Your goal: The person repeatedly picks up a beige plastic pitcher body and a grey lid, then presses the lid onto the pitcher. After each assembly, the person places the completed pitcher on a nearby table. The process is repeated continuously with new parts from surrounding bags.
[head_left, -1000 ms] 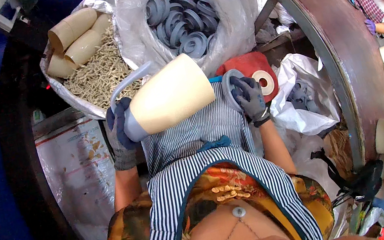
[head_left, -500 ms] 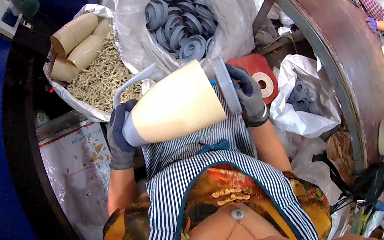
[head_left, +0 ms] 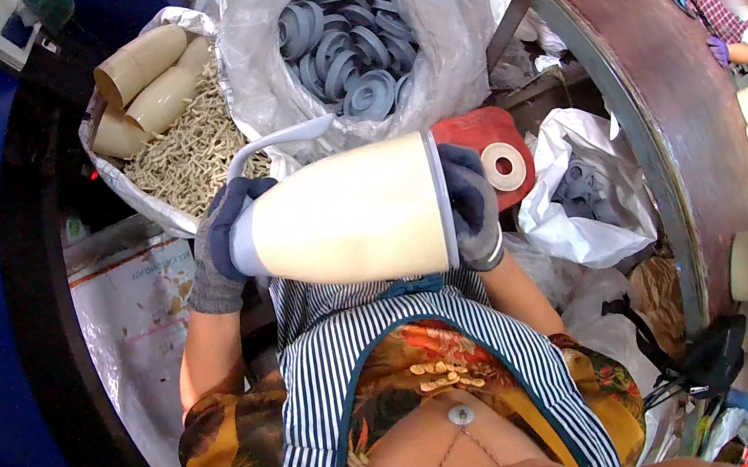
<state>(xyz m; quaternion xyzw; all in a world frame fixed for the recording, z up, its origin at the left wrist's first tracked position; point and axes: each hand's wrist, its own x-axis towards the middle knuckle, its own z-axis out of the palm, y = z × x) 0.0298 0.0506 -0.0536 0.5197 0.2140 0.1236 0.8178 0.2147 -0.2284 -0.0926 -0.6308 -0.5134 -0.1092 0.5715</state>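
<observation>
Clasping a cream jug (head_left: 352, 217) by its left end with left hand (head_left: 222, 244), pressing gray base (head_left: 444, 207) with right hand (head_left: 474, 207), cannot tell whether pinching.

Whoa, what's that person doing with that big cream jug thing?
A person's gloved left hand grips the narrow grey end of a cream jug, held sideways. The gloved right hand is against the grey disc at its wide end. The disc sits right up against the jug, but I can't tell if it's fastened. Past the hands, a plastic bag holds lots of grey round pieces, and a sack beside it holds cream shells and small pale bits.
</observation>
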